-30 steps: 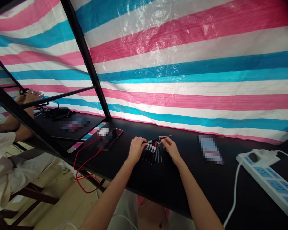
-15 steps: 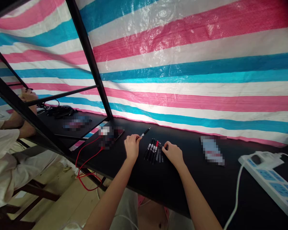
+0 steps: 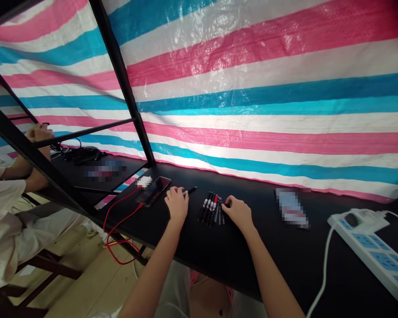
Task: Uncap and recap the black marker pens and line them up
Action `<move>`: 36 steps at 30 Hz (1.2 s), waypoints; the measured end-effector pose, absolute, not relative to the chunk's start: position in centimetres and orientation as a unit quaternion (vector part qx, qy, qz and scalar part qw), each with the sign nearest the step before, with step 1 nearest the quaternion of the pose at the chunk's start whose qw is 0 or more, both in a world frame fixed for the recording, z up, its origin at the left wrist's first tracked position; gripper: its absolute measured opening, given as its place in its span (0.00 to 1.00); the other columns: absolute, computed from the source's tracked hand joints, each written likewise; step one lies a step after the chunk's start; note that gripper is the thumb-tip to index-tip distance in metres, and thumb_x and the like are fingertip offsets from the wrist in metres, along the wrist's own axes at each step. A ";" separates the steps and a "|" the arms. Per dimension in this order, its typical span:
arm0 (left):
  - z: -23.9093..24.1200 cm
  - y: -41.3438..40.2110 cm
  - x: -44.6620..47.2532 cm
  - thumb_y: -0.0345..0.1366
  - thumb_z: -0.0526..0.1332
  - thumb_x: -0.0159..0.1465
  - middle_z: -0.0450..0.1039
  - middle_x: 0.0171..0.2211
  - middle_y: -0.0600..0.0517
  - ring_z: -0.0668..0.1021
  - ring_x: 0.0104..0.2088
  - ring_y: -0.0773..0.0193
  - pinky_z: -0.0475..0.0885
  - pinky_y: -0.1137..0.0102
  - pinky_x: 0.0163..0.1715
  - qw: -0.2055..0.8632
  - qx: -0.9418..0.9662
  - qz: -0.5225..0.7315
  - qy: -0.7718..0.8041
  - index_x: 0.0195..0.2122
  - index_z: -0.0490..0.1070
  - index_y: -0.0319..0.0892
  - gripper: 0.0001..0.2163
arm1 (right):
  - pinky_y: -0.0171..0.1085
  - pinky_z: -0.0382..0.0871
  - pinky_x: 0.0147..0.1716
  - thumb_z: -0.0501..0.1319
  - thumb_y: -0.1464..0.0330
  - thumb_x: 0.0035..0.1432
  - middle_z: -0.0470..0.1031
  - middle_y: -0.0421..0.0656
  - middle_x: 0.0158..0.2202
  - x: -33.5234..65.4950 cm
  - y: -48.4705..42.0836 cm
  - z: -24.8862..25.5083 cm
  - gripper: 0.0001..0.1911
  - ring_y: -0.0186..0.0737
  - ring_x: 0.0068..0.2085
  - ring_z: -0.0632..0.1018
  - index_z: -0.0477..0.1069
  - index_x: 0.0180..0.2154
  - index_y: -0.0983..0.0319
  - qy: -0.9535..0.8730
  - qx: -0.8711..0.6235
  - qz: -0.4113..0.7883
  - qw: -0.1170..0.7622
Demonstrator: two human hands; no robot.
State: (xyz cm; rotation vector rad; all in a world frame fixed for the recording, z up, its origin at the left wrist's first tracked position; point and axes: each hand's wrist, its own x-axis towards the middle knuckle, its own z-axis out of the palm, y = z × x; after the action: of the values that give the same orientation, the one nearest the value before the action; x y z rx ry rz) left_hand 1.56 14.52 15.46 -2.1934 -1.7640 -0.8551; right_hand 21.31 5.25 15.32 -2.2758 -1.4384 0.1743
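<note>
My left hand (image 3: 177,203) grips a black pen (image 3: 189,191) low over the black table (image 3: 219,251), its tip pointing right and away from me. To its right lies a row of several pens (image 3: 211,206), black ones and one with a red band. My right hand (image 3: 239,213) rests on the table at the right side of that row, fingers curled and touching the nearest pen; whether it grips one is unclear.
A phone (image 3: 159,187) with a red cable (image 3: 119,229) lies left of my left hand. A blurred packet (image 3: 292,206) and a white power strip (image 3: 371,243) sit to the right. A striped tarp (image 3: 252,88) backs the table. Another person (image 3: 6,212) sits at the left behind a black metal frame (image 3: 126,84).
My left hand drew one pen out of the group, carried it left and lowered it toward the table. My right hand settled beside the row.
</note>
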 end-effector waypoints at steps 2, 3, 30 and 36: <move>15.8 14.1 2.2 0.40 0.53 0.61 0.62 0.41 0.46 0.64 0.42 0.56 0.60 0.64 0.36 0.075 -0.768 -0.319 -0.551 0.39 0.67 0.43 0.10 | 0.32 0.50 0.24 0.57 0.57 0.50 0.70 0.39 0.26 21.3 5.2 15.3 0.12 0.36 0.29 0.71 0.68 0.31 0.58 -0.520 -0.821 0.062 0.226; 15.8 13.9 2.5 0.41 0.52 0.61 0.62 0.40 0.47 0.64 0.41 0.57 0.61 0.64 0.37 0.056 -0.785 -0.326 -0.524 0.37 0.68 0.43 0.10 | 0.32 0.50 0.23 0.57 0.57 0.50 0.70 0.39 0.26 21.3 5.2 15.3 0.12 0.36 0.28 0.71 0.68 0.31 0.58 -0.522 -0.819 0.061 0.229; 14.0 15.0 3.0 0.40 0.45 0.65 0.65 0.32 0.49 0.65 0.37 0.60 0.61 0.67 0.36 0.048 -0.819 -0.264 -0.507 0.36 0.66 0.42 0.13 | 0.36 0.64 0.28 0.51 0.68 0.55 0.72 0.50 0.30 21.1 4.8 16.1 0.08 0.46 0.33 0.76 0.65 0.33 0.66 -0.436 -0.891 0.003 0.126; 14.7 14.7 2.7 0.41 0.49 0.64 0.65 0.34 0.49 0.64 0.36 0.60 0.59 0.67 0.33 0.042 -0.828 -0.273 -0.488 0.40 0.68 0.46 0.11 | 0.34 0.62 0.28 0.51 0.72 0.55 0.72 0.50 0.29 20.6 4.3 16.2 0.06 0.45 0.32 0.76 0.66 0.31 0.66 -0.480 -0.868 -0.044 0.119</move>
State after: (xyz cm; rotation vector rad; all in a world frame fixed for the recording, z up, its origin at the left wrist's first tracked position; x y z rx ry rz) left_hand 2.72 14.74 14.66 -2.5352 -1.4932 -0.8345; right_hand 20.65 4.32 16.20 -2.5372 -1.4033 -0.1294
